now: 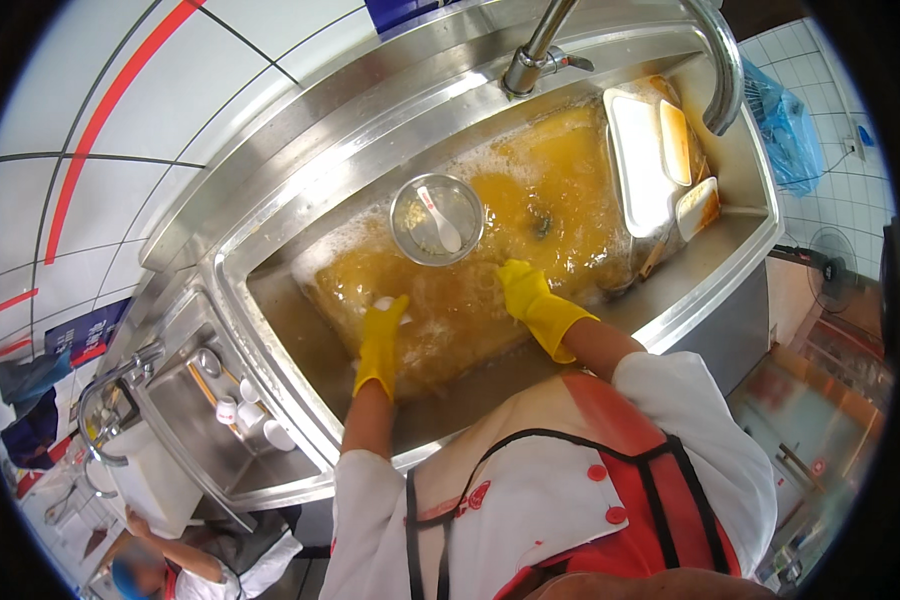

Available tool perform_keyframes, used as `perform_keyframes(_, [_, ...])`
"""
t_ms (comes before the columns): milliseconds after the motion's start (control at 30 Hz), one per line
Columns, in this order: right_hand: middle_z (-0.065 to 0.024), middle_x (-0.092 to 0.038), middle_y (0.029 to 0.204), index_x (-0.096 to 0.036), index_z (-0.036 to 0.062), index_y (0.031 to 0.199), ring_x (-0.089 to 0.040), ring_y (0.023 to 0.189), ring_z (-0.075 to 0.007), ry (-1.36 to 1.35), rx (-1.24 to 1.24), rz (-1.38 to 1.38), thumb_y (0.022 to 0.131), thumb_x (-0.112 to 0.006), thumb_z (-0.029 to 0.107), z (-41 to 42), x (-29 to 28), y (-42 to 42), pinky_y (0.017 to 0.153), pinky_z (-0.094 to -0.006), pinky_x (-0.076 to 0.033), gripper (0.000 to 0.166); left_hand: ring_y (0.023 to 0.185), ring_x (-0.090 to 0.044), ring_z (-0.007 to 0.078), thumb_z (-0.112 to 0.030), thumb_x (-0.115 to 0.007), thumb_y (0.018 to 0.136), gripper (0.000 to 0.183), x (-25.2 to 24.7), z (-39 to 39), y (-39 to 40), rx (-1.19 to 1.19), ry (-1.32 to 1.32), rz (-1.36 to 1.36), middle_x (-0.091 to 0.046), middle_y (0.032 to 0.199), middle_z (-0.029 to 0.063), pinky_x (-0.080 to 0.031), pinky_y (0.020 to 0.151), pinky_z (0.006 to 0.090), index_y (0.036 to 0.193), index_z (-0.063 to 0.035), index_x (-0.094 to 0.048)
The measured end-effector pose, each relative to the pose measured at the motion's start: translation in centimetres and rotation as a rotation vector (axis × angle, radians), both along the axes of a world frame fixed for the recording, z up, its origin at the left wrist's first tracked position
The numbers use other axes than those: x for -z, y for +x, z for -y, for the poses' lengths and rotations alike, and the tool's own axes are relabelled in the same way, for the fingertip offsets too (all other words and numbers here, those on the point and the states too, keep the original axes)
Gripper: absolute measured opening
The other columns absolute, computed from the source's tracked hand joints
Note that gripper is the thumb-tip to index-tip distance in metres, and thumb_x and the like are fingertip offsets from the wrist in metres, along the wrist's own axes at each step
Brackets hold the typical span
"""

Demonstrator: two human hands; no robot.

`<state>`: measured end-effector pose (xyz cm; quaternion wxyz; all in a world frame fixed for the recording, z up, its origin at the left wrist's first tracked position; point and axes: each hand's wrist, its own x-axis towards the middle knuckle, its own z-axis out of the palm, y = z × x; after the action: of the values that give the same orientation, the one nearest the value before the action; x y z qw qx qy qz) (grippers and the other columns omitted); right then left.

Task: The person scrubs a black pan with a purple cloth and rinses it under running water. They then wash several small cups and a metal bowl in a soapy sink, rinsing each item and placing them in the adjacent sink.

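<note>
Both my hands wear yellow rubber gloves over a deep stainless-steel sink (285, 360) of murky, yellowish-brown, foamy water (570, 169). My left hand (380, 334) grips a small white piece of tableware (383, 303) at the water's surface; its exact shape is mostly covered by the glove. My right hand (523, 291) reaches into the water with bent fingers, and whatever its fingertips touch is hidden. Between and beyond the hands floats a round metal bowl (405, 241). A white spoon (441, 221) and pale food scraps (414, 212) lie inside it.
White trays (634, 165) lean at the sink's right end. A tap (523, 71) rises behind, its curved spout (724, 97) over the right side. In the smaller left sink (195, 412) lie white cups (250, 413) and a ladle (208, 363). Another person (195, 562) works at lower left.
</note>
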<state>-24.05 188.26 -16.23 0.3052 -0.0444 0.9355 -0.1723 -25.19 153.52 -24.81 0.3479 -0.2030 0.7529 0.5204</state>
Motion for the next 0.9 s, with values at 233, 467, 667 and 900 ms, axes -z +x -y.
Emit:
perform_keyframes(233, [-0.0182,-0.071,0.125,-0.065,0.0055,0.131,-0.07,0.109,-0.0334,-0.713,0.266,0.294,0.093,-0.067,0.019,5.4,2.4,1.5,0.09,-0.0406,-0.056,0.041,0.089,-0.067,0.0255,-0.051,-0.07,0.096,0.043,0.1,-7.7,4.8,-0.654,0.611,0.512,-0.072,0.109,0.0073,-0.057,0.082,0.0391,0.12,-0.0146,-0.067])
perform_keyframes(467, [-0.0075,-0.063,0.077,-0.067,0.0097,0.092,-0.062,0.069,-0.0238,-0.668,0.05,0.233,0.093,-0.069,0.027,12.7,9.1,2.8,0.06,-0.0362,-0.049,0.018,0.096,-0.071,0.0315,-0.066,-0.06,0.096,0.063,4.9,-8.1,5.1,-0.551,1.413,0.614,-0.074,0.12,0.0092,-0.058,0.087,0.0432,0.131,-0.0146,-0.065])
perform_keyframes(667, [-0.0062,-0.068,0.08,-0.073,0.0104,0.094,-0.066,0.074,-0.0204,-0.76,0.292,0.689,0.086,-0.076,0.027,12.5,10.4,2.5,0.062,-0.0358,-0.052,0.019,0.092,-0.072,0.0294,-0.067,-0.06,0.096,0.056,-1.0,-9.1,5.6,-0.795,0.83,0.581,-0.074,0.104,0.009,-0.061,0.078,0.0494,0.111,-0.0131,-0.067])
perform_keyframes(900, [-0.0063,-0.069,0.092,-0.074,0.0103,0.104,-0.066,0.076,-0.0174,-0.991,0.194,1.066,0.082,-0.08,0.016,8.4,5.5,1.3,0.062,-0.0336,-0.054,0.024,0.064,-0.065,0.0238,-0.046,-0.083,0.085,0.043,-8.0,-10.2,2.9,-0.734,0.619,0.273,-0.068,0.083,0.0067,-0.056,0.055,0.0403,0.103,-0.0104,-0.067])
